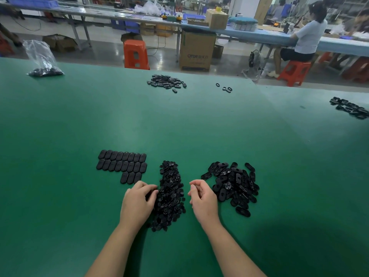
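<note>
Green table (60, 156), small-parts pile (169, 194), oval-shell pile (233, 184), laid rows (122, 165), bag (43, 60)

Fingers (148, 188) of the left hand (137, 204) hide whatever they touch in the black heap (172, 188).

Pale print, seemingly "OTOR", on the brown cardboard box (197, 47) beyond the table

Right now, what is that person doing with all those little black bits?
A person works with small black parts on a green table. The left hand touches the middle pile of tiny pieces; the right hand hovers beside it, loosely curled, seemingly empty. A loose pile of ovals lies right of it, and neat rows of ovals lie left.
</note>
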The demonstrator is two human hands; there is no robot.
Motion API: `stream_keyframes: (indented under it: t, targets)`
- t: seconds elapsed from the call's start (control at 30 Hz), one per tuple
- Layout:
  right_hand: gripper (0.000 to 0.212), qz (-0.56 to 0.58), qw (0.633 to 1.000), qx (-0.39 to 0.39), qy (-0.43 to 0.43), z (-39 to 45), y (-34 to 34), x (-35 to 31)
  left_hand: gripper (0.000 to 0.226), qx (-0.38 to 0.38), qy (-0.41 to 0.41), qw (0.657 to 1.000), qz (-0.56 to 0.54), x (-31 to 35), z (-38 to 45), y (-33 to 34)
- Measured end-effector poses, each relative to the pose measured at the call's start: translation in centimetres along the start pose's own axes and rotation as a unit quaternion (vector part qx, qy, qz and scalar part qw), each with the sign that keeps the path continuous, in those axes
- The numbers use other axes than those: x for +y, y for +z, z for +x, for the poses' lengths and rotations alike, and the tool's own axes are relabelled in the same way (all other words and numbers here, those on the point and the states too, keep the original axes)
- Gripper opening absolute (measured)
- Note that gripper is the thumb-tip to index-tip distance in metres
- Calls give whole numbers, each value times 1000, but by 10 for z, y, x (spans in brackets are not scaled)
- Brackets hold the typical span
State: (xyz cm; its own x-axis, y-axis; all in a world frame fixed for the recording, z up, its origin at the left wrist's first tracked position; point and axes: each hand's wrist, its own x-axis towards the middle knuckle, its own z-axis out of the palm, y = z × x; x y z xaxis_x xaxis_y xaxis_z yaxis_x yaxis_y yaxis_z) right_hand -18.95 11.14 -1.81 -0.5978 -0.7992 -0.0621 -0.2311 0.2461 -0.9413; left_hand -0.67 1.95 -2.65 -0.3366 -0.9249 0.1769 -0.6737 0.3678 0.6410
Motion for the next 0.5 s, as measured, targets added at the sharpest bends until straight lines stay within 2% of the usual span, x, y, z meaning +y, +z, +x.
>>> stream_keyframes:
  t: [0.2, 0.3, 0.4, 0.5]
  targets:
    - [12, -101, 995, -13, -23, 2, 4, 1, 13, 4, -2, 1000, -6, -1, 1, 1]
    - [8, -160, 986, -46, -33, 7, 2, -4, 13, 16, -2, 1000, -4, -2, 2, 3]
    - [18, -231, 968, -65, -66, 10, -3, -11, 15, 20, -7, 1000, -9, -4, 3, 3]
    - [33, -338, 937, -40, -75, 18, -15, -18, 15, 16, -5, 1000, -11, -5, 3, 4]
